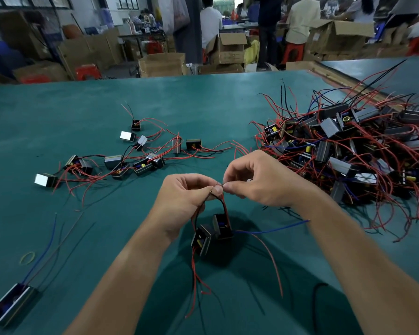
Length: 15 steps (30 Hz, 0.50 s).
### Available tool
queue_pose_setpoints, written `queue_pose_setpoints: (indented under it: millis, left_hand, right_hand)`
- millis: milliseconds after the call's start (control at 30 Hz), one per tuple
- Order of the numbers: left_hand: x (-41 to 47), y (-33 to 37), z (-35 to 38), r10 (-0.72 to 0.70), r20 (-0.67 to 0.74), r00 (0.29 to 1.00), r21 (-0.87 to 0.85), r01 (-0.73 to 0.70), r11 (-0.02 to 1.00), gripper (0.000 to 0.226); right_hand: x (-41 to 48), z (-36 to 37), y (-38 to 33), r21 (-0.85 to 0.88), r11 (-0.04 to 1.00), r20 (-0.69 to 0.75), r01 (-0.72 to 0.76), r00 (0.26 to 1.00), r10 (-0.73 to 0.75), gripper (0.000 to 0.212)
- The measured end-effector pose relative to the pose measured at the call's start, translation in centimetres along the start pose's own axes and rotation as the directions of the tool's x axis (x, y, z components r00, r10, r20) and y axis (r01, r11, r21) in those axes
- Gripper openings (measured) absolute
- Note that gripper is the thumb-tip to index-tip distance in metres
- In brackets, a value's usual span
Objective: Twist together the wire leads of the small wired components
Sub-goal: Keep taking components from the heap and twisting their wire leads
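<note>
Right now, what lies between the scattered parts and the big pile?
In the head view, mostly bare green table, crossed only by a few loose red wire ends, separates the scattered parts from the pile.

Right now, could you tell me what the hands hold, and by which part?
The left hand and right hand pinch the wire leads at their top ends; the components below are untouched.

On the worktop (203, 97), a heap of components (348, 146) lies to my right, a scattered group (121, 160) far left, and one unit (10, 308) near left. Two components (211, 234) hang by their leads (224, 206) under my left hand (186, 197) and right hand (259, 182).
</note>
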State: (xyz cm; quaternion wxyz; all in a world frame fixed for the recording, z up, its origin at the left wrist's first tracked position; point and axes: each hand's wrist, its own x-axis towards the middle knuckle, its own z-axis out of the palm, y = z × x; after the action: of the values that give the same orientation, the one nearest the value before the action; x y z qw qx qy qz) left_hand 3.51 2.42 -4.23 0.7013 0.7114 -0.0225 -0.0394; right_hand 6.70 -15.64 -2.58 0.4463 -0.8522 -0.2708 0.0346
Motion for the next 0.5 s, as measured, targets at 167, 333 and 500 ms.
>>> queue_pose_setpoints:
  millis: [167, 333, 500]
  left_hand:
    - [-0.4, 0.0, 0.4, 0.118, 0.102, 0.988, 0.061, -0.125, 0.990, 0.011]
    - [-0.4, -0.2, 0.2, 0.209, 0.242, 0.948, 0.141, -0.247, 0.959, 0.018]
    - [-0.4, -0.5, 0.8, 0.191, 0.336, 0.922, 0.103, -0.238, 0.966, 0.012]
  right_hand:
    - [-0.6, -1.1, 0.4, 0.157, 0.983, 0.181, -0.099, 0.981, 0.070, 0.015]
    - [-1.2, -1.9, 0.8, 0.305, 0.940, 0.337, -0.154, 0.940, 0.045, 0.013]
    - [-1.5, -2.3, 1.0, 0.328, 0.936, 0.414, -0.131, 0.910, -0.018, 0.009]
